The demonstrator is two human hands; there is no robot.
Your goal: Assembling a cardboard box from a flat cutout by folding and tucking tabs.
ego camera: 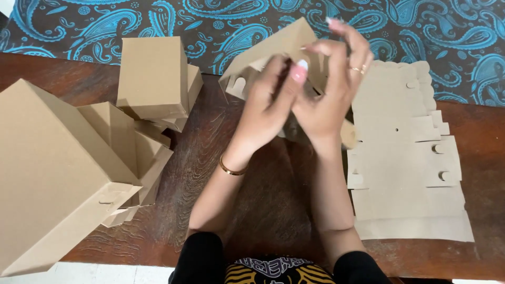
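You are holding a half-folded cardboard box [273, 55] up in the air, above the far middle of the wooden table [252, 184], close to its back edge. It is thin brown card, so it should feel very light. It is stiff on the flat sides but bends easily along the fold lines. It will not slip much, because the card is dull and dry. It can crease or tear at the small tabs and slots, so be gentle there. The best places to hold it are the flat panels near a fold, not the thin tabs.

Your left hand [268, 100] is raised with the wrist bent back and the back of the hand facing you. Its fingers are curled onto the near side of the box, with the thumb pressing against the card. Your right hand [329, 89] sits just beside it, touching it, with the fingers bent over the top edge of the box and pinching the card. Both forearms reach up from the near edge of the table and come close together at the hands.

A flat stack of unfolded box sheets [405, 158] lies on the right side of the table. Finished boxes [105, 147] are piled on the left side, one big one at the near left corner.
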